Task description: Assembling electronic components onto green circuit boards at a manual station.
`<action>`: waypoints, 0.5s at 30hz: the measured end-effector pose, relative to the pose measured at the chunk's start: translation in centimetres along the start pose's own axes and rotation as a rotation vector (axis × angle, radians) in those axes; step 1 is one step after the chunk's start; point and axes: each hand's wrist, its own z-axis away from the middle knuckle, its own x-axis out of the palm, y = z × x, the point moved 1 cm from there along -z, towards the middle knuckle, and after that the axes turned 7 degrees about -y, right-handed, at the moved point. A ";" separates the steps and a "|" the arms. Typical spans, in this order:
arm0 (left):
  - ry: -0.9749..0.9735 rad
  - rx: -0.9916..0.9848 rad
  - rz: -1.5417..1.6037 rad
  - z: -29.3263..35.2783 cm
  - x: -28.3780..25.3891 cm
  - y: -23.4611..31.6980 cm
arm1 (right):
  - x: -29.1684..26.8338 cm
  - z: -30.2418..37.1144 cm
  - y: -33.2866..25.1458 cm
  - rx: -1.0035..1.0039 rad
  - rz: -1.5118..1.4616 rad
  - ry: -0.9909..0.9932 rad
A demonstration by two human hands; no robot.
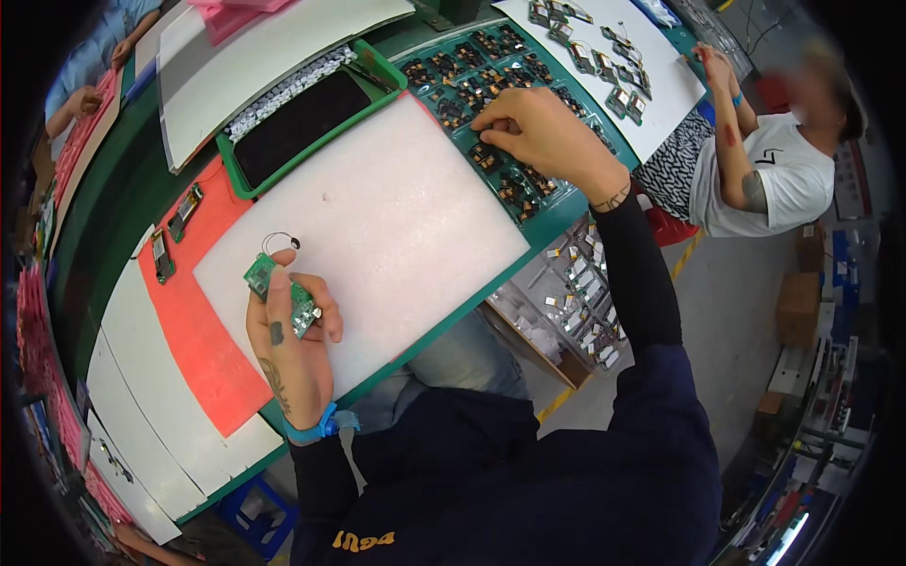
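Note:
In my left hand [294, 363] is a green circuit board [303, 309], gripped between thumb and fingers above the near left part of a white foam mat [406, 203]. A thin wire curls from the board's top to a small black part [295, 243]. My right hand [557, 137] reaches over a clear plastic tray holding rows of small dark components [451, 111]. Thumb and forefinger of that hand are pinched down at the components. Whether a piece sits between those fingertips is too small to make out.
Beyond the mat stands a green tray [226, 158] with a black pad and small white pieces. Two assembled boards [186, 212] lie on an orange-red sheet [203, 354]. More boards [583, 61] rest on a white sheet. A person [769, 170] sits at right; parts boxes [580, 302] stand below the table edge.

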 end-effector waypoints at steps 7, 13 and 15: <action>0.032 -0.013 -0.037 -1.6 3.0 -2.0 | -4.5 1.9 2.7 0.071 0.097 -0.076; 0.158 -0.062 -0.249 -0.8 5.1 -1.5 | -5.0 1.5 4.0 0.009 -0.174 0.041; 0.141 -0.070 -0.238 -1.1 5.5 -1.4 | -4.8 2.4 3.4 0.043 -0.241 0.120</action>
